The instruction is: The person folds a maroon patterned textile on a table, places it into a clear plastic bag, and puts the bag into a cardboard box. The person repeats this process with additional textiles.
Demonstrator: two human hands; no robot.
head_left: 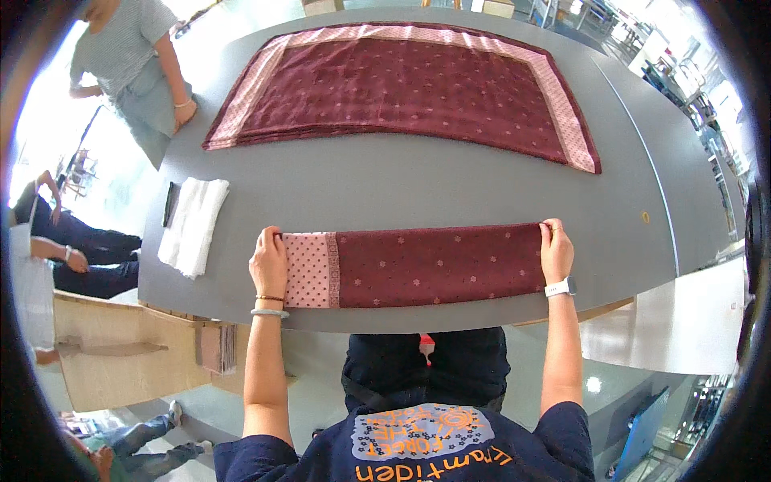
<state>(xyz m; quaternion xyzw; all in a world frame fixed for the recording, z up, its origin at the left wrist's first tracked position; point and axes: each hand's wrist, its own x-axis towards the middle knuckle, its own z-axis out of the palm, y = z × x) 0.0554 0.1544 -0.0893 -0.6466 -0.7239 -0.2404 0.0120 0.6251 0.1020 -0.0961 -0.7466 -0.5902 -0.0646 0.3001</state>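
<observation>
A folded maroon scarf (438,265) with small pale flowers and a pink dotted band at its left end lies along the table's near edge. My left hand (268,263) is closed on its left end, by the far corner. At the opposite end, my right hand (555,251) pinches the far right corner between thumb and fingers. The cloth stretches flat between both hands. Farther back on the table is a larger spread of maroon cloth (401,88) with a pink border, seemingly in several layers.
On the grey table (385,181), a folded white cloth (193,229) lies at the left beside a thin black object (170,204). A person (144,72) stands at the far left edge. Other people are seated at the left. A small yellow ring-like piece (645,217) lies at the right.
</observation>
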